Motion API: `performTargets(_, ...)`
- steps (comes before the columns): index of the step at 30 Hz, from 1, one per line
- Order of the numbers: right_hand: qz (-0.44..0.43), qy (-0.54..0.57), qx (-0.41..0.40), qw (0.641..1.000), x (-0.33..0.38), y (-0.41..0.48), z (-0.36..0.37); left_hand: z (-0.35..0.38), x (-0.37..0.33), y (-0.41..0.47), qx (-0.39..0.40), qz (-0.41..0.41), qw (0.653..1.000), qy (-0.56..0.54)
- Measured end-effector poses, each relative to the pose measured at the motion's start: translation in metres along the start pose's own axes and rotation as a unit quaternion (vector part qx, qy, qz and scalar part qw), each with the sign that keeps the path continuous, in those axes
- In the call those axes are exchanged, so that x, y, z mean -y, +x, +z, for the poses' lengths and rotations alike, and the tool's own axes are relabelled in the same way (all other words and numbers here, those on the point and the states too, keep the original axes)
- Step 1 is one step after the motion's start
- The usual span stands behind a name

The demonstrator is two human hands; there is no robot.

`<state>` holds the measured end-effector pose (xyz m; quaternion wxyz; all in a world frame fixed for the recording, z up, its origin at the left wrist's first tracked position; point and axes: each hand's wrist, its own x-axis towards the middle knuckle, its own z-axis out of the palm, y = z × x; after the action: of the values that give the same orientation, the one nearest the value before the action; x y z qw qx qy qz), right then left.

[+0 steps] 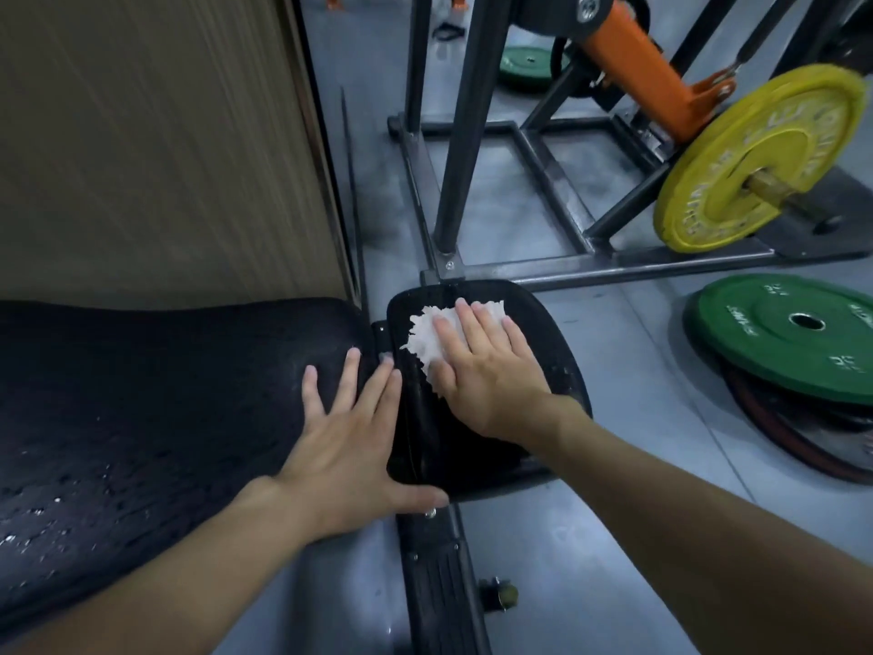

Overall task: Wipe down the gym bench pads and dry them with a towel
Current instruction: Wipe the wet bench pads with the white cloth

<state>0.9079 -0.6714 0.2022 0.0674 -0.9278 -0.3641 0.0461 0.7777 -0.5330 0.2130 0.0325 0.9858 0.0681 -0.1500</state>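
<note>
Grey floor (pixel 614 352), wet pads (pixel 141 394): left hand (pixel 349 446) flat, right hand (pixel 491 375) flat pressing tissue (pixel 425 338)

L hand (pixel 352 442) lies flat, palm down, fingers straight & spread wide, thumb stuck out to the right. R hand (pixel 486 371) is just beside it, further fwd, also palm down, fingers straight & close together. Bare L forearm (pixel 165 574) & R forearm (pixel 685 508) reach fwd.

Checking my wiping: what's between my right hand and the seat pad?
A crumpled white towel, pressed flat under the right hand on the seat pad; head view.
</note>
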Motion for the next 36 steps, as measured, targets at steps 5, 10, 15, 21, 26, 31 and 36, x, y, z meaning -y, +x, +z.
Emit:
performTargets(5,0.022,-0.018,0.020,0.999,-0.011,0.052,0.002,0.009,0.003,0.001,-0.032,0.002,0.999,-0.004)
performTargets(10,0.030,-0.016,0.048,0.998,-0.013,0.054,-0.004,0.014,0.002,-0.003,-0.063,0.011,0.998,-0.021)
performTargets(15,-0.012,-0.039,0.035,0.999,-0.010,0.004,-0.001,0.017,0.002,-0.004,-0.075,0.023,0.996,-0.030)
performTargets(21,-0.039,-0.083,0.009,0.996,-0.003,-0.108,-0.002,0.012,-0.001,-0.013,-0.058,0.049,0.997,-0.013)
performTargets(26,-0.002,-0.078,0.013,0.997,-0.018,-0.099,0.000,0.015,-0.001,-0.012,-0.067,0.049,0.996,-0.017)
performTargets(31,0.053,-0.045,0.020,0.997,-0.043,-0.013,-0.004,0.018,0.002,-0.009,-0.078,0.048,0.996,-0.017)
performTargets(36,0.110,0.011,0.056,0.992,-0.059,0.050,-0.015,0.020,0.003,-0.008,-0.092,0.046,0.994,-0.029)
